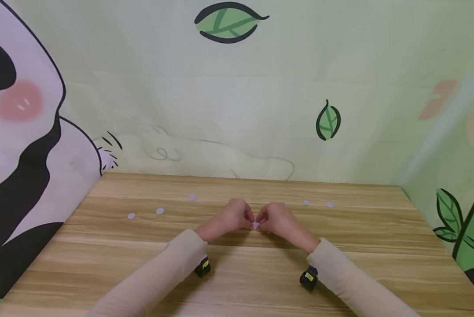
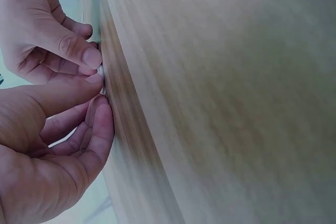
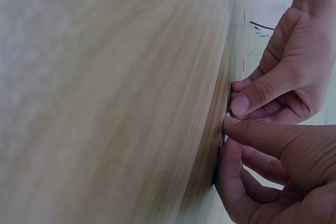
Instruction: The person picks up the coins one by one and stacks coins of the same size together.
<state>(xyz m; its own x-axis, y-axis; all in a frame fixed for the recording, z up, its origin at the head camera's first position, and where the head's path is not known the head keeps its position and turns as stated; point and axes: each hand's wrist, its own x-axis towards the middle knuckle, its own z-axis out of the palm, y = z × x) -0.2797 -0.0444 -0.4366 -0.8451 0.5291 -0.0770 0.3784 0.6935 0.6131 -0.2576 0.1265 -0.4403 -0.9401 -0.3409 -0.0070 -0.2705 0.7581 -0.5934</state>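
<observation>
A small pale piece (image 1: 255, 225), star-like in outline in the head view, is between the two hands at the middle of the table. My left hand (image 1: 233, 215) pinches its left side between thumb and fingertips. From the other side my right hand (image 1: 279, 219) pinches it the same way, the two thumbs almost meeting. In the left wrist view only a thin white edge of the piece (image 2: 102, 71) shows beside the thumb tips. Fingers hide most of it in the right wrist view too, leaving a sliver. Both hands are low, close over the wood surface.
Flat pale discs lie on the wooden table (image 1: 256, 281): a disc (image 1: 160, 211) and two others to the left, a disc (image 1: 306, 202) and another disc (image 1: 330, 204) to the right. A printed cloth backdrop (image 1: 237, 101) rises behind the table's far edge.
</observation>
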